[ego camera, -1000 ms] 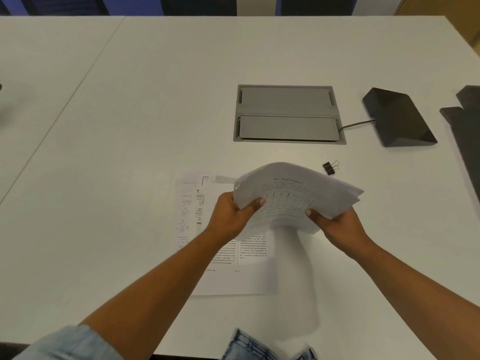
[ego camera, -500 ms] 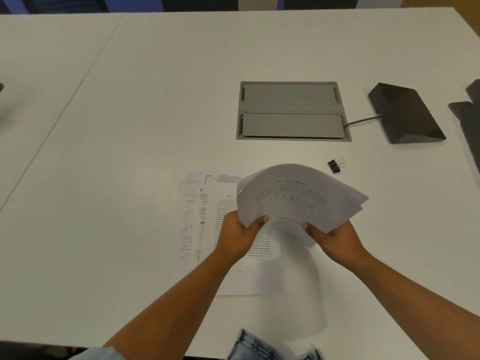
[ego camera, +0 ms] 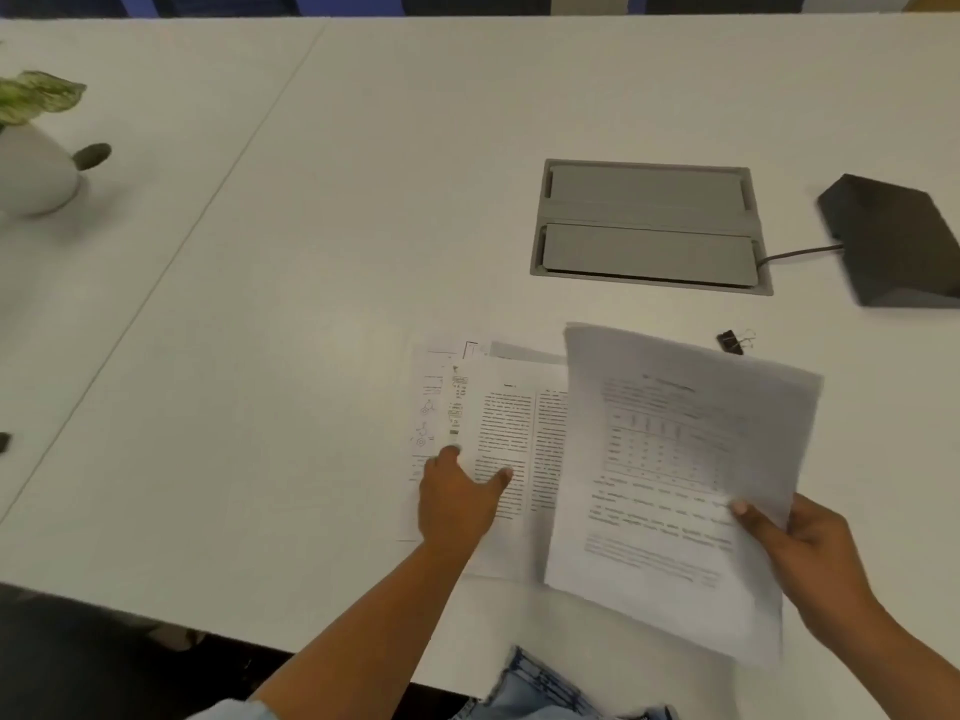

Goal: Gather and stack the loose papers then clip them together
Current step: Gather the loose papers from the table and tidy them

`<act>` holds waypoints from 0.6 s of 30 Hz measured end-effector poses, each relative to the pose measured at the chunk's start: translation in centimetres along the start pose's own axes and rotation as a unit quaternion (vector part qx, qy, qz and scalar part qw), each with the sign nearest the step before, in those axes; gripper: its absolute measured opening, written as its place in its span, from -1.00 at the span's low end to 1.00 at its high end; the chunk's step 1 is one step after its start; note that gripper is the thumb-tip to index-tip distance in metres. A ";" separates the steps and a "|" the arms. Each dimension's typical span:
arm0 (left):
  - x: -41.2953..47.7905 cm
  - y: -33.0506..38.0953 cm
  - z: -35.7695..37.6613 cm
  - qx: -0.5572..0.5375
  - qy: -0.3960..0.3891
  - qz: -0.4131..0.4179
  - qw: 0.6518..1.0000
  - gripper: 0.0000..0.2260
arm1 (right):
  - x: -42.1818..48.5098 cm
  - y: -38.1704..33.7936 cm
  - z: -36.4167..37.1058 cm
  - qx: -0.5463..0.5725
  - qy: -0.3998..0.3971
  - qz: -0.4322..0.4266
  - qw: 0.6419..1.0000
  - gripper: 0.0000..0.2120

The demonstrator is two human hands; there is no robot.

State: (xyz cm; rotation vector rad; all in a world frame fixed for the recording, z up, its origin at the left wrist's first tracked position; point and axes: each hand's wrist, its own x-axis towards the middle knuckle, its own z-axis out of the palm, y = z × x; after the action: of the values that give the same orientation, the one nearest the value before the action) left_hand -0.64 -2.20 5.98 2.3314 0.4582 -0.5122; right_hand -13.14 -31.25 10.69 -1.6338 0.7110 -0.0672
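Observation:
My right hand (ego camera: pixel 810 558) holds a bundle of printed sheets (ego camera: pixel 670 480) by its right edge, lifted above the white table (ego camera: pixel 311 304). A few loose printed papers (ego camera: pixel 504 423) lie overlapping on the table just left of the bundle. My left hand (ego camera: pixel 457 491) rests flat on these loose papers with fingers spread, holding nothing. A small black binder clip (ego camera: pixel 731 341) lies on the table beyond the bundle's far right corner.
A grey cable hatch (ego camera: pixel 647 226) is set into the table farther back. A dark wedge-shaped device (ego camera: pixel 893 241) with a cable sits at the right. A white pot with a green plant (ego camera: pixel 31 163) stands at the far left.
My left hand has let go of the bundle and dropped onto the loose papers on the table. The bundle now hangs from my right hand alone, shifted right. The view has swung left.

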 end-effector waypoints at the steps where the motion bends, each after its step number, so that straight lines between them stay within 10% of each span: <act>1: 0.2 -1.1 0.1 0.065 0.008 -0.029 0.997 -0.16 | -0.4 0.5 -0.2 0.010 0.011 0.016 1.000 -0.19; 6: 0.4 -3.5 0.7 0.210 0.034 -0.056 0.976 -0.10 | -1.6 2.5 -1.3 0.056 0.044 0.048 0.996 -0.34; 10: 1.4 -3.8 1.7 0.099 0.013 -0.048 0.994 -0.07 | -1.9 2.8 -1.2 0.101 0.061 0.076 0.990 -0.84; 18: -1.2 -1.6 5.9 0.104 -0.068 0.077 0.989 -0.17 | -2.6 2.9 -1.9 0.076 0.085 0.091 0.989 -0.79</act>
State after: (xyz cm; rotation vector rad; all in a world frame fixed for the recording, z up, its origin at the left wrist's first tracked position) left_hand -3.77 -5.36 1.66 2.4851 0.1641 -0.6661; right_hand -17.23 -31.68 9.36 -1.4233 0.9596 -0.1275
